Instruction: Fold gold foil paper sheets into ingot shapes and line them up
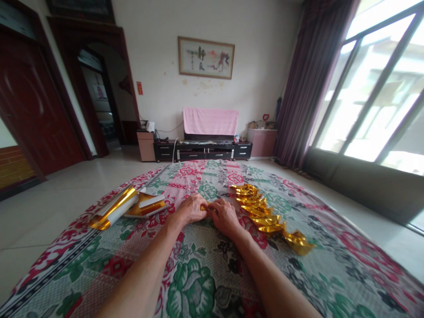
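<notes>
Head camera: a small gold paper piece [203,207] sits between the two hands, just above or on the patterned cloth [190,287], near the middle of the view; most of it is hidden by the fingers, so its shape cannot be told. The left hand [192,209] has its fingers curled and pinches the piece from the left, while the right hand [224,214], also closed, grips it from the right, the fingertips of both nearly meeting over it. Just to the right of the right hand, a row of folded gold shapes [258,211] runs slantwise toward the near right, each close against or overlapping the next, with pointed ends and a metallic shine. Left of the left hand, well apart from that row, lie a curled gold sheet [114,207] with a pale side showing and, against it, a bent gold sheet [150,204] with its edges turned up. Red, green and black flowers cover the cloth under everything. Beyond its far edge stands a low black cabinet [192,155], with a pink towel [210,121] draped above it and a framed picture [206,57] on the wall higher up.
</notes>
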The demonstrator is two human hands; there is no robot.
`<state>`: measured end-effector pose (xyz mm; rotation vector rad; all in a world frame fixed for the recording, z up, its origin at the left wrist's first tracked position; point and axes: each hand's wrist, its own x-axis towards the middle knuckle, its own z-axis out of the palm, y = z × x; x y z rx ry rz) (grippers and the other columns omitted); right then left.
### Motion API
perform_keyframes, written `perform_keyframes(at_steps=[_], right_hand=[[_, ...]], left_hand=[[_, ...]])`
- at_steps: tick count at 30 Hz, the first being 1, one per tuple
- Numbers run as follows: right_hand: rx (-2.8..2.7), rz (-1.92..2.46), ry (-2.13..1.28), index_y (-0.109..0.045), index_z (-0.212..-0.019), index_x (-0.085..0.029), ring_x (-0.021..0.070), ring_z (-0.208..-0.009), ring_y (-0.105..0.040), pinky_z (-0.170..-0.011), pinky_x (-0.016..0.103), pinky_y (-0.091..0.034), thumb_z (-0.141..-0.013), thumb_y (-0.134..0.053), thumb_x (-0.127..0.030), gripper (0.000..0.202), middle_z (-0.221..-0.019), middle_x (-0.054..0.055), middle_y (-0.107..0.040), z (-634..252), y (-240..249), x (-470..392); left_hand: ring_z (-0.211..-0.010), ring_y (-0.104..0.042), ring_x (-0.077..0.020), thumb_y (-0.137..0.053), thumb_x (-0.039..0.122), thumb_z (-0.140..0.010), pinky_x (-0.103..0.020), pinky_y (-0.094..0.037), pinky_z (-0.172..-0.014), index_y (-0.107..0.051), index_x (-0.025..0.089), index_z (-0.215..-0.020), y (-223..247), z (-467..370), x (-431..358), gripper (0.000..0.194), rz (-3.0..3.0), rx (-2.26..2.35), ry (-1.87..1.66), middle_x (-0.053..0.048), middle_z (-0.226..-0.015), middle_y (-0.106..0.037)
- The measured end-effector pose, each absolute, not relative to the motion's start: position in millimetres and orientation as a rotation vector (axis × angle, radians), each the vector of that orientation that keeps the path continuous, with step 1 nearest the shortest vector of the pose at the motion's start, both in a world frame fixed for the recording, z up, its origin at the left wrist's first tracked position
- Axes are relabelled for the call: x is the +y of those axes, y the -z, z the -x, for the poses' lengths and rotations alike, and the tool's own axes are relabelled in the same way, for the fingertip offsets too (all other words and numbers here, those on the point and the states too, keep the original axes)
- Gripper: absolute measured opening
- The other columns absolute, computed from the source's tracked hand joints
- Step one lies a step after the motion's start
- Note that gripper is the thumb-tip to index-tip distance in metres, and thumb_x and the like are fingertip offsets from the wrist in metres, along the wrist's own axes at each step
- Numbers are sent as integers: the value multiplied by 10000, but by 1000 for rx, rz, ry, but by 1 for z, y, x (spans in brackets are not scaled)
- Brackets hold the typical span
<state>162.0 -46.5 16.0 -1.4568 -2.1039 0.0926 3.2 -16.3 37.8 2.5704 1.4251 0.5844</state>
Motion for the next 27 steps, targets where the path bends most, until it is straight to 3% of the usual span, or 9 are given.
perform_keyframes(at_steps=[10,17,27], right_hand=[[-2098,1411,-136,-670,-911,-245,164,-891,-545,-817,274,-371,-819,-464,-198,230,-973,38,-625,-166,-16,-43],[-2104,1411,-154,-680,-911,-248,170,-907,-554,-826,278,-385,-799,-482,-194,234,-988,39,-632,-168,-19,-43],[-2117,1376,-107,-688,-908,-246,161,-899,-557,-825,263,-388,-798,-475,-182,248,-942,33,-648,-168,-17,-42]], left_hand=[[-814,-570,-163,-591,334,-656,-249,-444,-751,-694,217,-777,-33,-1,-12,197,-2533,1391,-610,-33,-858,-609],[-806,-557,-155,-584,313,-673,-245,-443,-742,-657,214,-950,-36,-3,-16,303,-2515,1406,-657,-34,-884,-609],[-821,-526,-162,-523,229,-713,-271,-444,-769,-675,208,-797,-33,-5,-17,175,-2583,1393,-600,-44,-861,-555]])
